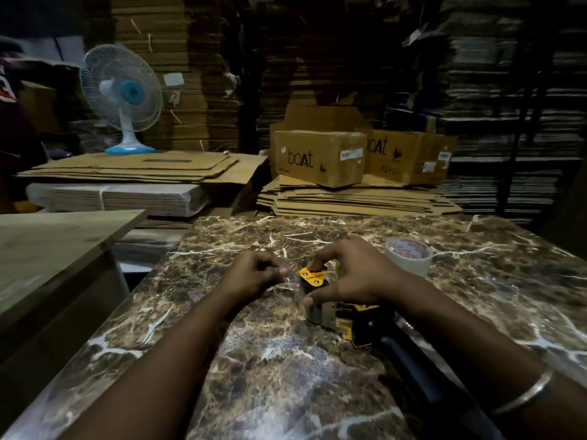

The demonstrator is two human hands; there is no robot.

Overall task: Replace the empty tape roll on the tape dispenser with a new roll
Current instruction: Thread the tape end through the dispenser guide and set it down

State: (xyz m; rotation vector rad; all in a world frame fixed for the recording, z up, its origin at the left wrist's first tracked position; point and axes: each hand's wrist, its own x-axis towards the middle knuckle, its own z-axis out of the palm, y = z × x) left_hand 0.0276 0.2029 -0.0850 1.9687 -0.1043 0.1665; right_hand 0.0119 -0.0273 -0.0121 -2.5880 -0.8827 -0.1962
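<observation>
Our right hand [349, 274] grips the tape dispenser [330, 304]: the forefinger presses down on its yellow top plate and the thumb curls against its near side, with the other fingers bent over the body. The dispenser lies on the marble-patterned table [286, 376], just right of centre, with its dark handle [409, 354] running toward 5 o'clock under our right forearm, which hides part of it. Our left hand [254, 274] sits at 9 o'clock of the dispenser, close beside it, fingers curled inward and pinching a thin clear strip of tape [287, 276]; the strip is faint. A tape roll [408, 256] stands on the table at 2 o'clock of the dispenser, partly screened by our right hand. A metal bangle [524, 395] circles the right wrist. Beyond the far table edge, at 12 o'clock, lie flattened cartons [355, 198] carrying two printed boxes [320, 161]. A fan [122, 93] stands at 10 o'clock on more stacked cardboard [133, 168]. A wooden bench [54, 242] adjoins at 9 o'clock.
</observation>
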